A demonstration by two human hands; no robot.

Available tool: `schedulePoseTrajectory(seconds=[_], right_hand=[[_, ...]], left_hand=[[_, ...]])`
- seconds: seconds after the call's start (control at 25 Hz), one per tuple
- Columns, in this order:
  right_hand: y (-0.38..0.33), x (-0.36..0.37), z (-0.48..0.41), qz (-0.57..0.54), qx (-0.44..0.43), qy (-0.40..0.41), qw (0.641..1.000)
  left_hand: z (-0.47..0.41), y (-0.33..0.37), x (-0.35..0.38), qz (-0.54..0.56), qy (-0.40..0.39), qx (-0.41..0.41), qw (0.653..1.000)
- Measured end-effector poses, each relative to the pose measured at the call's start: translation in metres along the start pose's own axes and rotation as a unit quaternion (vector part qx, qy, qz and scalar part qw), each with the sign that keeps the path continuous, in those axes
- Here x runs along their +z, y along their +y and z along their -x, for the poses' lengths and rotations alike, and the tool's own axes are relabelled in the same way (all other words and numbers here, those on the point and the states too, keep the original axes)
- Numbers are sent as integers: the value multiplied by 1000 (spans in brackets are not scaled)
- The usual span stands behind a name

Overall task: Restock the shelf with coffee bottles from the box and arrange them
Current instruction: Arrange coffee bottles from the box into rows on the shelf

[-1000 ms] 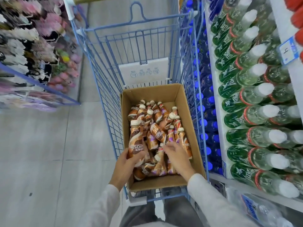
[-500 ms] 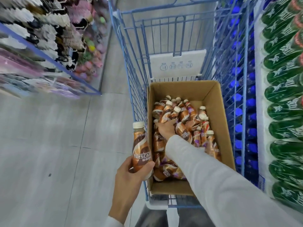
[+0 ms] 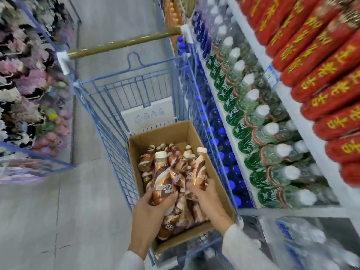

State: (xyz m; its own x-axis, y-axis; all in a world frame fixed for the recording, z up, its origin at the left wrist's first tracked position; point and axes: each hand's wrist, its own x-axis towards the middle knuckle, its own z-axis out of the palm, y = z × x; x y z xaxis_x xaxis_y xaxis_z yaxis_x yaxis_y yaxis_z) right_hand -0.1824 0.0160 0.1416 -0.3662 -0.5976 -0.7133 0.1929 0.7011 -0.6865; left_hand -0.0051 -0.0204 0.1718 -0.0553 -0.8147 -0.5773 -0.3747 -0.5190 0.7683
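Over the cardboard box (image 3: pixel 167 134), the left hand (image 3: pixel 150 209) grips one coffee bottle (image 3: pixel 162 178) upright by its lower body, and the right hand (image 3: pixel 206 197) grips a second bottle (image 3: pixel 200 168), tilted, just beside it. More coffee bottles (image 3: pixel 175 158) lie jumbled in the box, which sits in a blue wire cart (image 3: pixel 118 162). Green-label bottles (image 3: pixel 263 137) fill the shelf to the right.

The box (image 3: pixel 167 138) is made of matt brown cardboard, the coffee bottles (image 3: pixel 163 182) are wrapped in glossy plastic film, the cart (image 3: pixel 109 106) is formed of blue-coated metal wire, and the floor (image 3: pixel 58 211) is laid with smooth grey tiles.
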Motion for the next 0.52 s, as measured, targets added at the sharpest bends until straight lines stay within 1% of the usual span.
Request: schedulePoseTrajectory(seconds=[0.12,0.24,0.36,0.52], right_hand=[[-8,-55,44,-43,-48,76,995],[-4,-113,92,-109,-89,141,980],[7,-169,152,-188,-132,191,954],[34,-233,240,-220,-193,257,921]], left_hand=[[7,21,36,-38,-41,30,998],[41,52,84,-75,-120,84,986],[95,77,130,-97,-202,144,964],[188,102,186,-123,-271,220,929]])
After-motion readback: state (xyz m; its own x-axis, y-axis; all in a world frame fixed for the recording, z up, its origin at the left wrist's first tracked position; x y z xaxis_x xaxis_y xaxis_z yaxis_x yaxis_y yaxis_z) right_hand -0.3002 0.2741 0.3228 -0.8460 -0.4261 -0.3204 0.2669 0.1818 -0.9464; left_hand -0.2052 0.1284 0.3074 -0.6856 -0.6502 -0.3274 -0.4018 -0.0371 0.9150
